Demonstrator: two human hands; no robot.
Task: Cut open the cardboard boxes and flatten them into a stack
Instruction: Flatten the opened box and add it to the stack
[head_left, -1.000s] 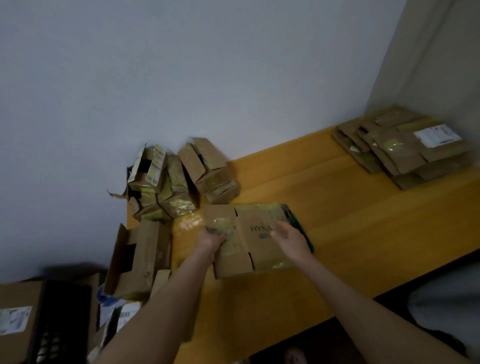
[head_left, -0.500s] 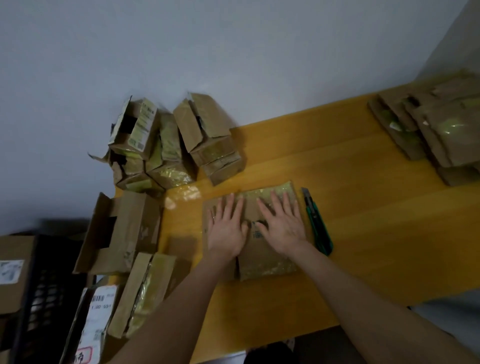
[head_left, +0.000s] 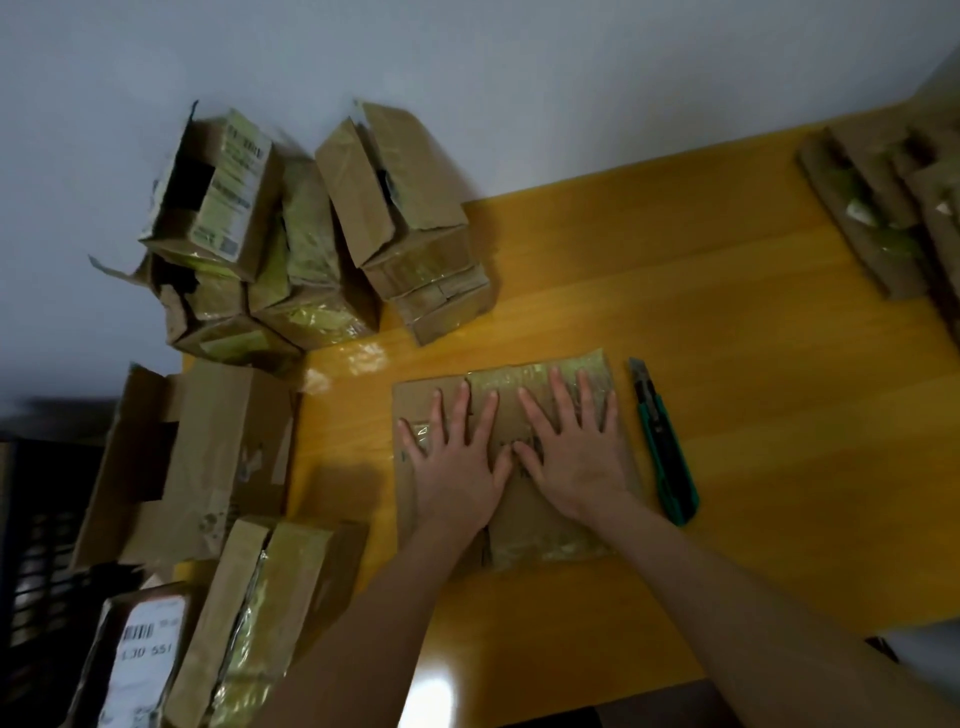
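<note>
flat: left hand (head_left: 453, 470), right hand (head_left: 571, 462), one box (head_left: 545, 540)

plain pale wall (head_left: 519, 78) on far side, yellow wooden table (head_left: 753, 415) against it, dim light, soft glare at near table edge, black slatted crate (head_left: 36, 545) at left

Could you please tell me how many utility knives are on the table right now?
1. The green utility knife lies on the yellow table, just right of the flattened box under the right hand. Another could be hidden beneath the cardboard.
</note>
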